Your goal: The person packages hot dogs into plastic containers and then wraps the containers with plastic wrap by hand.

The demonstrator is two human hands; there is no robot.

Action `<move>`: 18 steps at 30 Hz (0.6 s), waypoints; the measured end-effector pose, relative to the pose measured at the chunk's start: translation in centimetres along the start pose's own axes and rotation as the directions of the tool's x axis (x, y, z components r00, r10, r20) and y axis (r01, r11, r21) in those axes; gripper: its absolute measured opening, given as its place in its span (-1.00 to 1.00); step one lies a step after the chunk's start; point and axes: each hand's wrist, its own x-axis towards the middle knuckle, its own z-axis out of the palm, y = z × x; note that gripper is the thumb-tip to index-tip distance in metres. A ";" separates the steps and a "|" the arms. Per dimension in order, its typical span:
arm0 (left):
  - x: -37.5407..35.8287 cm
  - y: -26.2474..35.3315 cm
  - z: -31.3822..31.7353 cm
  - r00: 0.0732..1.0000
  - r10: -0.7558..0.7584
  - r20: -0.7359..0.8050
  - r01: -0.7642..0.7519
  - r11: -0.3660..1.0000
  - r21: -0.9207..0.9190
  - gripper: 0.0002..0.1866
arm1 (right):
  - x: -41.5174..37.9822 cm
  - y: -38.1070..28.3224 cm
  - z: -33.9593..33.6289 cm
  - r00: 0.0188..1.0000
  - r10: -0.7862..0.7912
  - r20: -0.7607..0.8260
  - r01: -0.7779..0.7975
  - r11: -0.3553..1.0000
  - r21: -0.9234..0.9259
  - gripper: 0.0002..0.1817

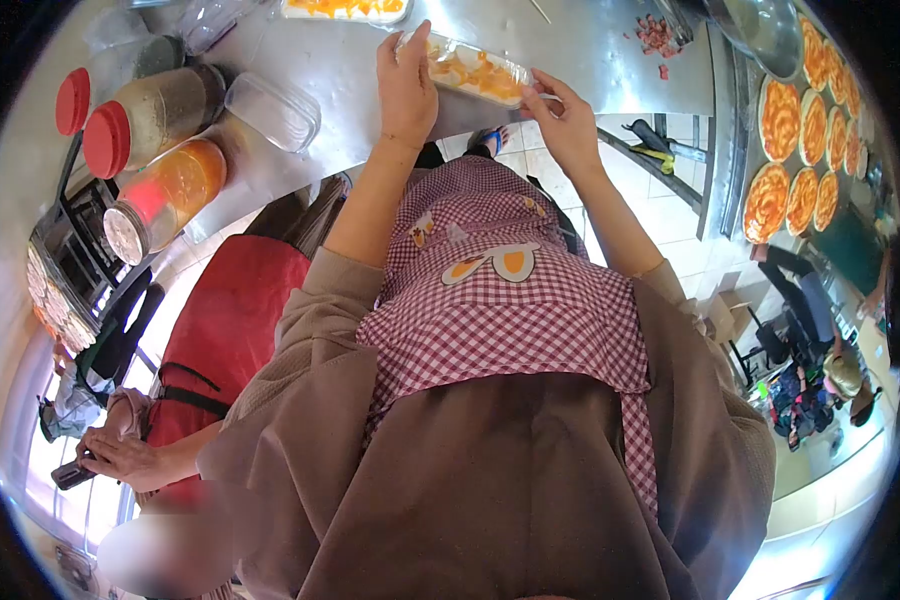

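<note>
A clear plastic tray (475, 72) with orange and white food in it lies on the steel table near its front edge. At the tray's left end is my left hand (407, 88), its fingers raised and apart. My right hand (562, 120) has its thumb and forefinger closed on the tray's right corner. A second tray (345, 8) with orange-topped white food is just beyond, cut off by the top of the view. Stacked clear empty containers (273, 112) lie to the left of my hands.
Red-lidded jars (165, 115) and a jar of orange liquid (175, 190) stand at the left. Chopped pink bits (658, 36) and a metal bowl (760, 35) are at the upper right, near sauced dough rounds (780, 120). A co-worker in a red apron (232, 310) is at the left.
</note>
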 end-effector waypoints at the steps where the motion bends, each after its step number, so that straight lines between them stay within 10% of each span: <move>1: 0.0 -0.1 0.1 1.000 0.024 0.018 -0.024 1.000 -0.001 -0.61 | 0.1 0.2 0.1 1.000 0.031 0.004 -0.031 0.998 0.063 -0.47; 18: -0.3 -0.3 0.2 0.994 0.064 0.086 -0.069 0.996 0.054 -0.48 | 0.3 0.9 1.5 0.995 0.056 -0.085 -0.031 0.961 0.276 -0.57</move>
